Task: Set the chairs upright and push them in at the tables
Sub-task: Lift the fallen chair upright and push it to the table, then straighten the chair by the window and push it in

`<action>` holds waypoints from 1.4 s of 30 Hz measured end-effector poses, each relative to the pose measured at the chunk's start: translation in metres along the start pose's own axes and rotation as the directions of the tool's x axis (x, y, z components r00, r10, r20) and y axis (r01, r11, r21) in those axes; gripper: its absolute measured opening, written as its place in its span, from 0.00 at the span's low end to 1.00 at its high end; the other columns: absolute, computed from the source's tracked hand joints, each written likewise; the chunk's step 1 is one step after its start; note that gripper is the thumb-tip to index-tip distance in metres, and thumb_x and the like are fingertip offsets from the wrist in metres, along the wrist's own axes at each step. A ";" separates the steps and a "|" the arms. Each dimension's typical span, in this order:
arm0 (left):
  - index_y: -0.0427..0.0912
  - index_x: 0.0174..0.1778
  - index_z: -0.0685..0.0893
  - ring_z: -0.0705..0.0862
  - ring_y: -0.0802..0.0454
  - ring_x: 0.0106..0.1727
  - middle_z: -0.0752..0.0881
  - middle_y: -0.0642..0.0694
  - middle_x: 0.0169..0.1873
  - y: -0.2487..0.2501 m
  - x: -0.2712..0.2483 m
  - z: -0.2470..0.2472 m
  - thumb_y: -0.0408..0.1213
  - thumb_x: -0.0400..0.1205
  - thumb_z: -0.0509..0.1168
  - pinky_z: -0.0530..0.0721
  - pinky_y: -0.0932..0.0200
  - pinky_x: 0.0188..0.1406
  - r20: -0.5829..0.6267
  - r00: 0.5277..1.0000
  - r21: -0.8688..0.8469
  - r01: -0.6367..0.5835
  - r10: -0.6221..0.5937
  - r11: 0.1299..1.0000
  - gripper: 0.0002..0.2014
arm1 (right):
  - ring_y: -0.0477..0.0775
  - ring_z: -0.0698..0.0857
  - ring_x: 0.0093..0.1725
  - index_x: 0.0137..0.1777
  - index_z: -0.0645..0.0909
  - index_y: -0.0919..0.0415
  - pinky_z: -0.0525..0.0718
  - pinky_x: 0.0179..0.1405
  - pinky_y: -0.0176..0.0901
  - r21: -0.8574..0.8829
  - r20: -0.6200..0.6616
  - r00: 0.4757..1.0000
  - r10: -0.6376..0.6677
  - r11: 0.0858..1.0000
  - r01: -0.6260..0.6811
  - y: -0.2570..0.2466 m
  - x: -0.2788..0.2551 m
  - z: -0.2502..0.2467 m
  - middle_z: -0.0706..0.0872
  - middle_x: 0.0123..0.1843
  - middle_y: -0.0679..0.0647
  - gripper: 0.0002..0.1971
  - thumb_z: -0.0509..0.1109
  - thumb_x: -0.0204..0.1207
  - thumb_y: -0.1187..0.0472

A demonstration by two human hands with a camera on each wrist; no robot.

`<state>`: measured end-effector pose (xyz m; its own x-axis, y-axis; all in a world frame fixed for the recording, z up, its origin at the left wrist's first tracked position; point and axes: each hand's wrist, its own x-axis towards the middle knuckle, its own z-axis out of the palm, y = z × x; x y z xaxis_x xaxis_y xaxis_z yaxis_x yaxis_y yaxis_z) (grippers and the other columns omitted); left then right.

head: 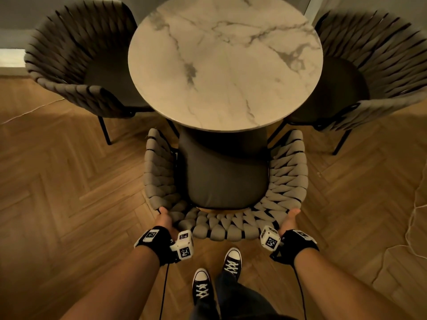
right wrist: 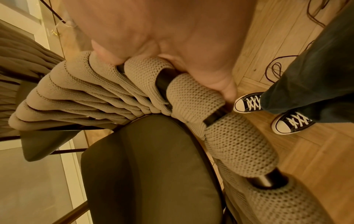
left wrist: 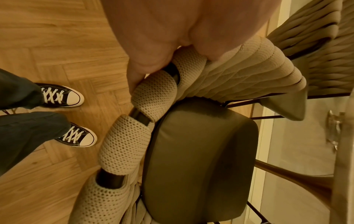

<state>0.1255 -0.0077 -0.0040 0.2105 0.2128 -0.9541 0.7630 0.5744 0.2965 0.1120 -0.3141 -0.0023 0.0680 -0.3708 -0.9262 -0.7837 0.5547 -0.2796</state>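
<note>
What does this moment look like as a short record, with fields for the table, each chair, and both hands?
table: round marble-look top
near chair: upright, seat front tucked under the table edge
left chair: upright, seat partly under the table
right chair: upright, seat partly under the table
left hand: grips the near chair's woven back rim
right hand: grips the same rim on the other side
floor: herringbone wood
</note>
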 end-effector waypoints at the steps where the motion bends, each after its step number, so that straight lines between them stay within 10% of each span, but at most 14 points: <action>1: 0.34 0.77 0.72 0.79 0.33 0.70 0.79 0.34 0.72 -0.001 0.002 -0.002 0.60 0.87 0.44 0.80 0.41 0.45 0.005 1.000 -0.016 -0.004 0.004 1.000 0.35 | 0.70 0.85 0.51 0.79 0.74 0.63 0.80 0.34 0.53 0.016 0.021 1.000 0.006 1.000 -0.006 0.001 0.000 0.001 0.82 0.73 0.67 0.51 0.42 0.76 0.20; 12: 0.43 0.80 0.67 0.84 0.33 0.58 0.81 0.33 0.69 0.002 0.032 -0.022 0.55 0.88 0.48 0.85 0.41 0.41 0.017 0.996 0.056 -0.090 0.089 0.994 0.28 | 0.70 0.85 0.44 0.80 0.73 0.61 0.84 0.38 0.59 0.016 0.013 1.000 -0.012 1.000 0.012 0.005 -0.003 0.004 0.83 0.71 0.68 0.49 0.43 0.76 0.21; 15: 0.39 0.75 0.70 0.84 0.35 0.51 0.82 0.33 0.66 0.001 0.033 -0.022 0.52 0.89 0.48 0.85 0.40 0.45 -0.014 0.993 0.073 -0.115 0.116 0.991 0.25 | 0.69 0.87 0.46 0.78 0.74 0.62 0.85 0.52 0.64 0.007 0.009 1.000 0.004 1.000 -0.004 0.008 0.002 0.004 0.88 0.51 0.67 0.52 0.43 0.74 0.19; 22: 0.38 0.79 0.67 0.79 0.30 0.70 0.79 0.31 0.70 0.004 0.029 -0.016 0.49 0.90 0.47 0.80 0.35 0.60 -0.031 0.994 0.097 -0.106 0.110 0.990 0.25 | 0.73 0.86 0.53 0.80 0.70 0.65 0.83 0.51 0.70 -0.021 -0.036 0.999 0.022 1.000 -0.023 0.005 0.010 0.005 0.83 0.69 0.72 0.49 0.43 0.78 0.23; 27: 0.36 0.79 0.67 0.77 0.32 0.73 0.77 0.32 0.73 0.005 0.026 -0.018 0.50 0.90 0.47 0.78 0.38 0.67 -0.029 0.995 0.071 -0.092 0.094 0.993 0.27 | 0.71 0.85 0.46 0.82 0.67 0.62 0.84 0.54 0.72 -0.041 -0.010 0.999 0.034 0.999 -0.035 0.009 0.015 0.005 0.84 0.43 0.69 0.51 0.42 0.75 0.20; 31: 0.37 0.77 0.71 0.79 0.33 0.70 0.79 0.35 0.71 0.005 0.010 -0.032 0.50 0.89 0.51 0.81 0.41 0.56 -0.003 0.996 0.113 -0.086 0.087 0.990 0.26 | 0.72 0.77 0.75 0.84 0.64 0.66 0.76 0.59 0.64 -0.140 0.028 1.000 0.013 0.990 -0.009 -0.005 -0.007 0.004 0.74 0.80 0.68 0.34 0.47 0.89 0.40; 39: 0.45 0.63 0.81 0.85 0.44 0.51 0.87 0.43 0.54 0.038 -0.040 -0.094 0.44 0.87 0.57 0.76 0.53 0.46 0.051 0.983 0.401 -0.182 0.177 0.898 0.14 | 0.71 0.83 0.64 0.74 0.78 0.65 0.83 0.67 0.63 -0.461 0.087 0.955 -0.285 0.838 0.292 0.000 -0.027 0.052 0.83 0.68 0.66 0.37 0.68 0.69 0.43; 42: 0.41 0.62 0.82 0.82 0.47 0.41 0.86 0.43 0.47 0.061 -0.049 -0.121 0.42 0.86 0.59 0.72 0.58 0.37 0.059 0.971 0.464 -0.233 0.233 0.855 0.14 | 0.70 0.82 0.63 0.67 0.80 0.65 0.81 0.71 0.66 -0.425 0.239 0.904 -0.354 0.799 0.425 0.011 -0.062 0.101 0.83 0.64 0.66 0.19 0.69 0.78 0.58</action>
<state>0.0879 0.1129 0.0662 0.4178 0.2941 -0.8596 0.8865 0.0750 0.4565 0.1612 -0.2100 0.0266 0.4861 -0.3539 -0.7990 -0.8599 -0.0307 -0.5096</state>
